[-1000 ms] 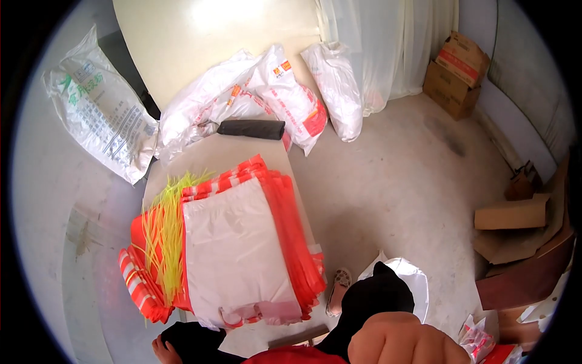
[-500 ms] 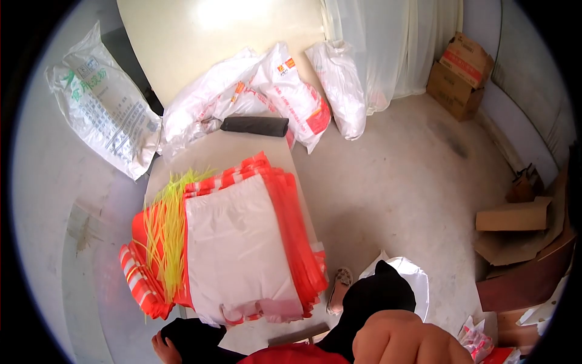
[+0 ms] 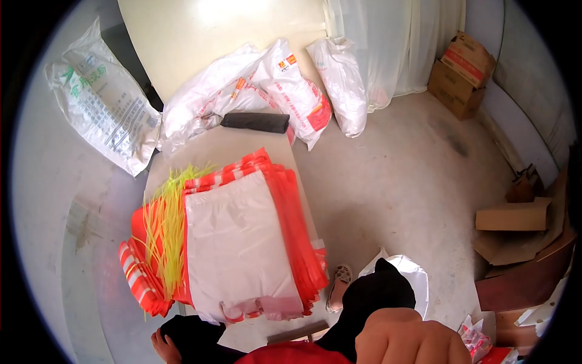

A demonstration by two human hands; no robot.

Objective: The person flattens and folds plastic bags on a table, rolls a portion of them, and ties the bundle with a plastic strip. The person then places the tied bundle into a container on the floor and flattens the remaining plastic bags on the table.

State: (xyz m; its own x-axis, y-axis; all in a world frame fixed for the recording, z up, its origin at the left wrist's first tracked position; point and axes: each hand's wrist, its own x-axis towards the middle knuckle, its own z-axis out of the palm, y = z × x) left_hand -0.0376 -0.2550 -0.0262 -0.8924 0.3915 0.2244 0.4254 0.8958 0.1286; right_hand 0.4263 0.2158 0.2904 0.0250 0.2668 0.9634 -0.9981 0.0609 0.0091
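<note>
My left hand (image 3: 164,347) lies against the outer side of my black-clad left knee (image 3: 191,333), only a few fingers showing. On the right my right hand (image 3: 412,338) is large and close to the camera, over my right leg (image 3: 382,294), with bent fingers pressed together; whatever they might hold is hidden. Before my knees a stack of orange and white striped plastic bags (image 3: 297,242) lies on the table (image 3: 224,148), a white sheet-like piece (image 3: 236,236) uppermost. A bundle of yellow-green plastic strips (image 3: 165,236) drapes over its left side. Neither hand touches the stack.
A dark roll (image 3: 254,122) and printed white sacks (image 3: 291,91) lie at the table's far end. Another sack (image 3: 106,109) leans at the left. Cardboard boxes (image 3: 461,76) stand far right, with opened cardboard (image 3: 512,215) nearer. A white bag (image 3: 415,279) is beside my right leg.
The view has shifted very slightly, so the stack and sacks appear a little higher. Both hands stay in nearly the same places.
</note>
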